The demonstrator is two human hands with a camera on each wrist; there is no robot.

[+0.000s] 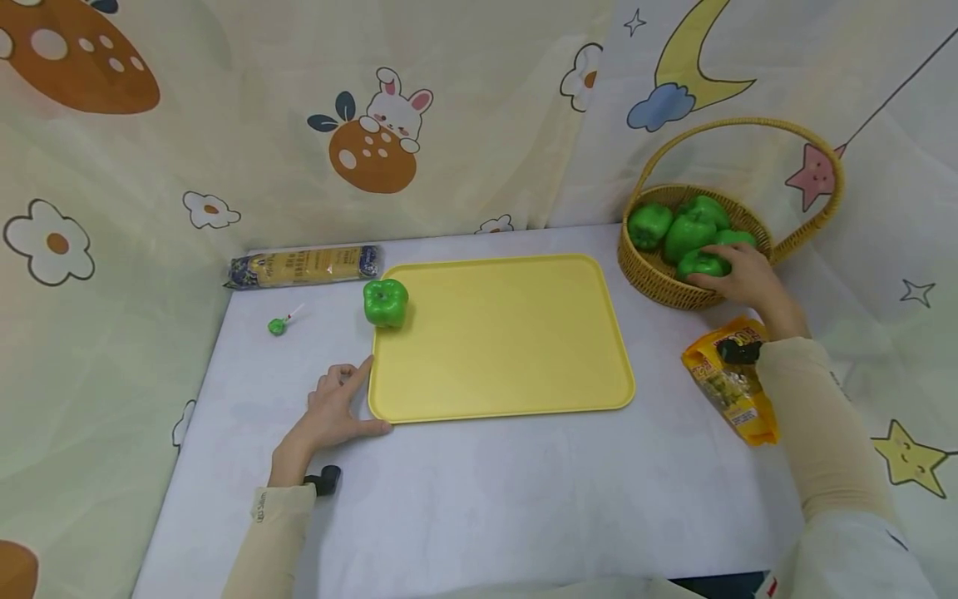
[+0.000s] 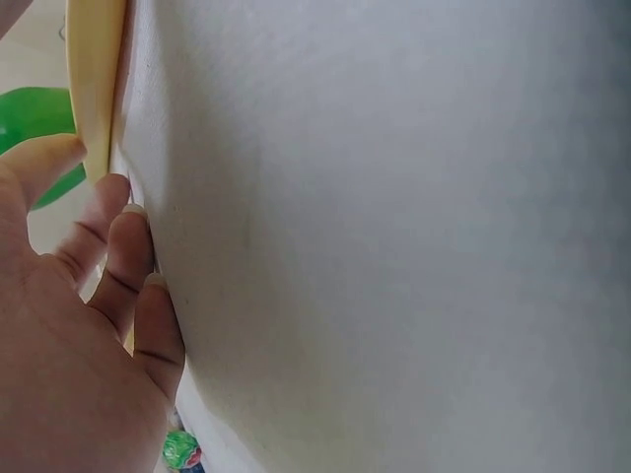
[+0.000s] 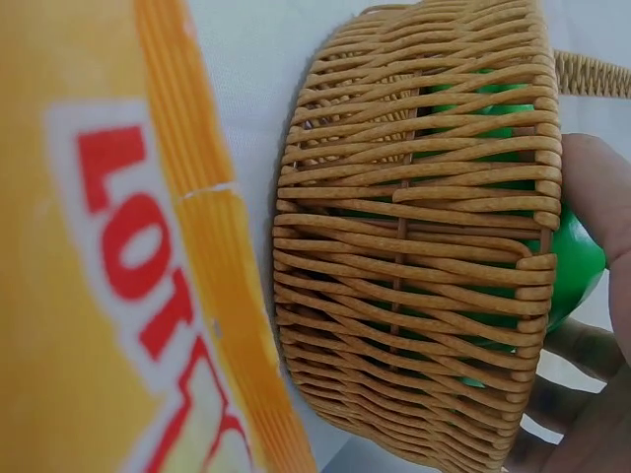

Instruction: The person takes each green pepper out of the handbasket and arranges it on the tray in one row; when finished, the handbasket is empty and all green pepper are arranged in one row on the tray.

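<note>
In the head view, my right hand (image 1: pixel 748 283) reaches into the wicker basket (image 1: pixel 659 287) and grips a green bell pepper (image 1: pixel 703 264) near the front rim. Thumb and fingers lie on either side of this pepper in the right wrist view. Several more green bell peppers (image 1: pixel 649 225) fill the basket around it. My left hand (image 1: pixel 333 412) rests at the near left corner of a yellow tray (image 1: pixel 501 341), index fingertip and thumb touching its edge. One green bell pepper (image 1: pixel 385 303) sits over the tray's far left rim.
Close in front of the basket lies an orange snack bag (image 1: pixel 737 391), under my right forearm. A long yellow package (image 1: pixel 303 266) lies along the back left edge of the table. A green lollipop (image 1: pixel 278 326) lies left of the tray. The basket's tall handle (image 1: pixel 741 123) arches above it.
</note>
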